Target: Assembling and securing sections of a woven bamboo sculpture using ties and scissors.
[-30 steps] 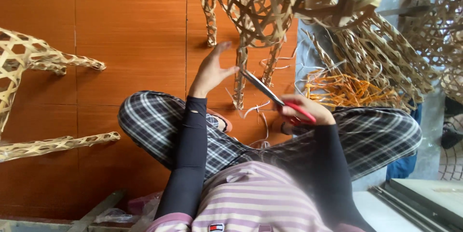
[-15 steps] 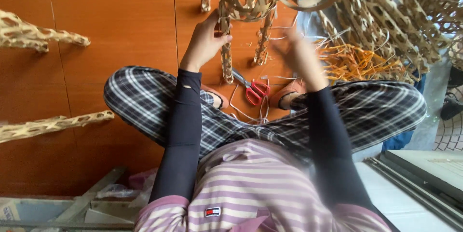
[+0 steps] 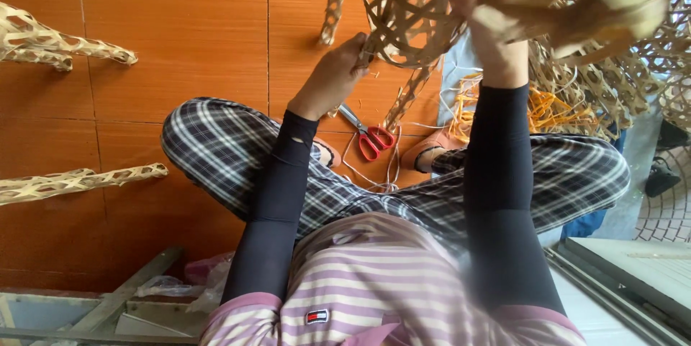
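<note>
Woven frame (image 3: 414, 11): an open-lattice piece of pale bamboo strips, held up at the far middle of the scene, above the floor and the person's crossed legs.
Left hand (image 3: 335, 76): its grip is clenched on the frame's lower left rim, fingers pinching strips just beside one hanging leg (image 3: 407, 94).
Right hand (image 3: 497, 29): raised at the frame's right side, its grip closed around a bundle of loose strip ends (image 3: 576, 1); the picture is blurred there, so the exact hold is unclear.
Frame to hands: it lies between the two hands, touching both.
Handling, as a judgement: light and springy, stiff along each strip yet easy to crush or kink across the lattice; edges may be sharp. Best taken at the rim or a crossing, not at a single free strip.
Scissors (image 3: 371, 137): red-handled, lying on the orange floor (image 3: 180, 44) between the knees, apart from both hands.
Other woven pieces (image 3: 65, 47): lying far left on the floor.
Loose orange strips (image 3: 547, 108): piled right of the knees.
</note>
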